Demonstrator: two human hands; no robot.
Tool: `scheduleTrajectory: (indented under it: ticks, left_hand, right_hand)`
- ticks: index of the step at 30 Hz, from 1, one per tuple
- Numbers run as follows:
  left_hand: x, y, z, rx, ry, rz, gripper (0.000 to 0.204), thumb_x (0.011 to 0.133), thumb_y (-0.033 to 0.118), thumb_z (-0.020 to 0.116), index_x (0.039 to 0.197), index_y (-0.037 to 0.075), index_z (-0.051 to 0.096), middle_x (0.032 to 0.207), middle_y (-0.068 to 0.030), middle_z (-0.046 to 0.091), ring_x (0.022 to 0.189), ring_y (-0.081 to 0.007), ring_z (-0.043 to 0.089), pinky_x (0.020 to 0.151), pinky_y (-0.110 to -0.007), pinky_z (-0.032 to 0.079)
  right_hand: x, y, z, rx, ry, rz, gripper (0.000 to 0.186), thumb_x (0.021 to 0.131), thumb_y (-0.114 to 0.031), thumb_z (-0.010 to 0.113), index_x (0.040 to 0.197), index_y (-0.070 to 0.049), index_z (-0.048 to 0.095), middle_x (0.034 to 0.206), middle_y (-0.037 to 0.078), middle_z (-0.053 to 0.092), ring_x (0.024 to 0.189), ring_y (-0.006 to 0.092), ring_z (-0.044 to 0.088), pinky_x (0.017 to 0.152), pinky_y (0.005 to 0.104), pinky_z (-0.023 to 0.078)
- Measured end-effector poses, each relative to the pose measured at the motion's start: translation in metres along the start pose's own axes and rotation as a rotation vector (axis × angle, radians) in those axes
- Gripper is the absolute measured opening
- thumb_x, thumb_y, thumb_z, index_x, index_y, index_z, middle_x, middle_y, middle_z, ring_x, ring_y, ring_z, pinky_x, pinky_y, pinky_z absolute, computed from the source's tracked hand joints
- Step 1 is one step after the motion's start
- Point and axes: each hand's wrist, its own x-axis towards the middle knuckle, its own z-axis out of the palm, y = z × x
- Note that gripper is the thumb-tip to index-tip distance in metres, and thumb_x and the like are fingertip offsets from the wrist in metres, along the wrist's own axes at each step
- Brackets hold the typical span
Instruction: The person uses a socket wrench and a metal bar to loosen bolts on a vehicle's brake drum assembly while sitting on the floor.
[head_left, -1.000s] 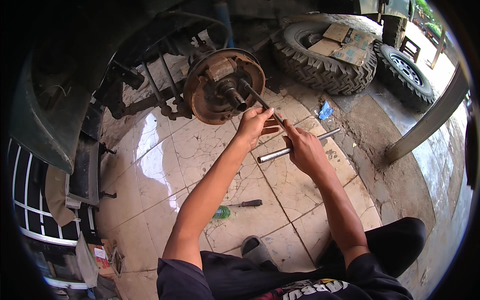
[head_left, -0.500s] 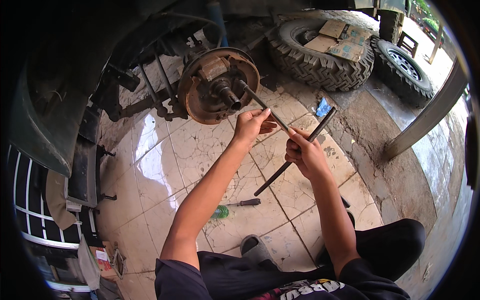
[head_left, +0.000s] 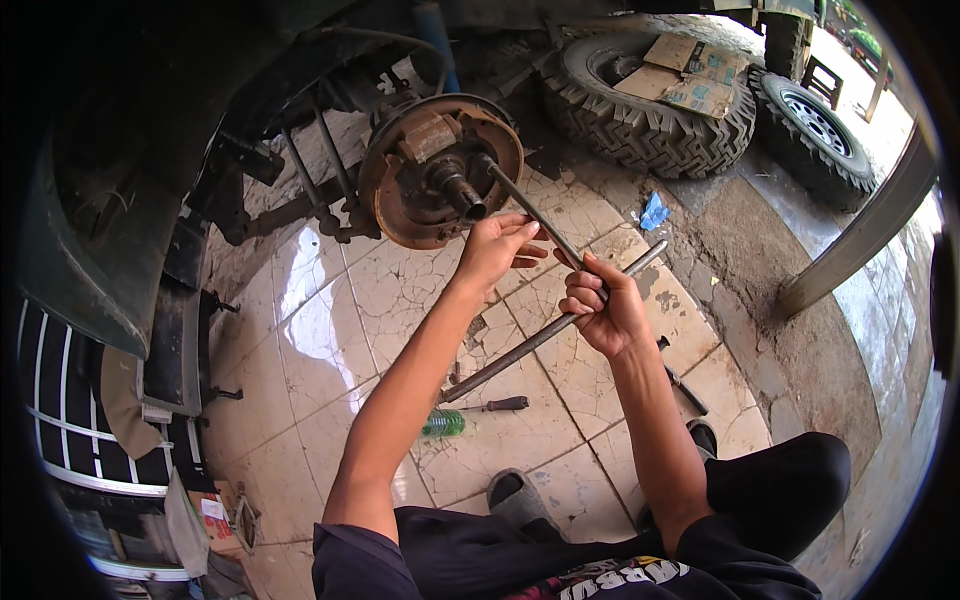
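A rusty wheel hub assembly (head_left: pixel 420 190) with a protruding spindle hangs at the top centre. A long steel bar (head_left: pixel 512 190) runs from beside the spindle toward me, with a steel crossbar (head_left: pixel 510 358) lying diagonally at its near end. My left hand (head_left: pixel 500 250) pinches the long bar with thumb and finger, its lower fingers spread. My right hand (head_left: pixel 610 305) is closed round the junction of the two bars. On the tiles below are a screwdriver (head_left: pixel 505 403), a green plastic bottle (head_left: pixel 443 423) and dark tools (head_left: pixel 688 393).
Two tyres (head_left: pixel 650 140) (head_left: pixel 815 140), the nearer topped with cardboard (head_left: pixel 690 95), lie at upper right. A post (head_left: pixel 820 275) stands at right. Dark vehicle bodywork (head_left: pixel 120 230) overhangs at left, above a black panel with white strips (head_left: pixel 80 400). A blue scrap (head_left: pixel 653 211) lies on the floor.
The crossbar has swung from a shallow slant to a steeper one, then slightly back, its lower end now farther left. My right hand has turned and closed round it.
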Motion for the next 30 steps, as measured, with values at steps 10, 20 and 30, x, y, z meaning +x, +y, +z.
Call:
scheduleTrajectory:
  ticks: [10, 20, 30]
  left_hand:
    - [-0.001, -0.002, -0.005, -0.013, -0.01, 0.018, 0.022, 0.09, 0.019, 0.057, 0.103, 0.002, 0.063, 0.095, -0.0087, 0.067, 0.075, -0.0139, 0.065, 0.066, -0.025, 0.051]
    - [0.0, -0.003, -0.014, -0.037, -0.013, 0.012, 0.018, 0.09, 0.021, 0.058, 0.094, 0.006, 0.065, 0.087, -0.0052, 0.068, 0.075, -0.0113, 0.065, 0.065, -0.023, 0.05]
    - [0.003, -0.011, -0.014, -0.028, -0.009, 0.028, 0.019, 0.09, 0.022, 0.058, 0.096, 0.005, 0.065, 0.087, -0.0054, 0.069, 0.076, -0.0121, 0.066, 0.066, -0.025, 0.05]
  right_hand:
    - [-0.001, 0.005, 0.005, 0.168, -0.098, 0.047, 0.034, 0.097, -0.016, 0.037, 0.118, 0.009, 0.044, 0.061, -0.006, 0.034, 0.046, 0.0043, 0.026, 0.051, 0.0226, 0.029]
    - [-0.003, 0.017, 0.015, 0.244, -0.057, 0.032, 0.035, 0.097, -0.015, 0.036, 0.118, 0.012, 0.042, 0.06, -0.006, 0.034, 0.045, 0.0049, 0.025, 0.051, 0.0225, 0.029]
    - [-0.001, 0.017, 0.01, 0.158, -0.04, 0.008, 0.034, 0.096, -0.015, 0.037, 0.117, 0.012, 0.044, 0.06, -0.006, 0.034, 0.045, 0.0046, 0.024, 0.051, 0.0226, 0.029]
